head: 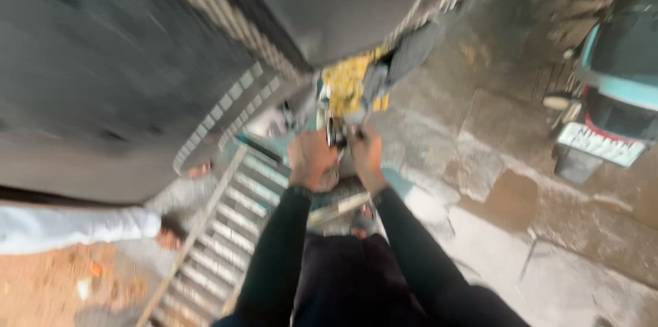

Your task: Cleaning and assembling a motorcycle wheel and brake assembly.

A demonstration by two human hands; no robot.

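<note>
Metal of a small dark fitting (336,132) shows between the two hands, just under a yellow tool body (348,84) that hangs below a large grey wall panel (103,59); the blur hides what the fitting is. The left hand (312,160) is clenched beside it and the right hand (367,155) is closed against it, though whether either truly grips it cannot be told. Below, black sleeves run down past a pale ladder (226,224), a person in a white sleeve (75,225) stands at left, and a parked scooter (610,107) sits on wet stone paving (493,183) at right.
</note>
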